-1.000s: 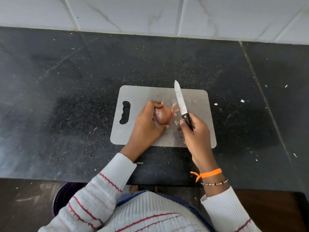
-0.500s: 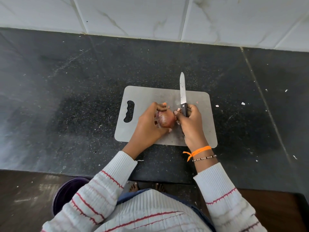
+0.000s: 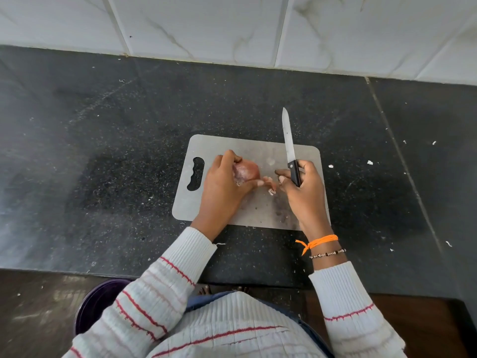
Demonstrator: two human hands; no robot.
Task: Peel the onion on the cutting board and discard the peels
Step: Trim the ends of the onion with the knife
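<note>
A reddish-brown onion (image 3: 246,171) sits in my left hand (image 3: 227,184) just above the grey cutting board (image 3: 260,151), with the fingers wrapped around its left side. A strip of peel (image 3: 268,182) hangs off the onion's right side, and its tip is pinched by the thumb and forefinger of my right hand (image 3: 304,192). That same hand grips the black handle of a knife (image 3: 290,148), whose blade points away from me. A small peel scrap (image 3: 271,192) lies on the board below.
The board rests on a dark speckled countertop (image 3: 103,151) below a white tiled wall (image 3: 232,27). White crumbs (image 3: 370,162) dot the counter to the right. A purple bin (image 3: 98,303) stands on the floor at lower left, below the counter edge.
My two hands have moved apart: the left carried the onion to the left, and the right drew away to the right, stretching a strip of peel between them. The knife stays upright.
</note>
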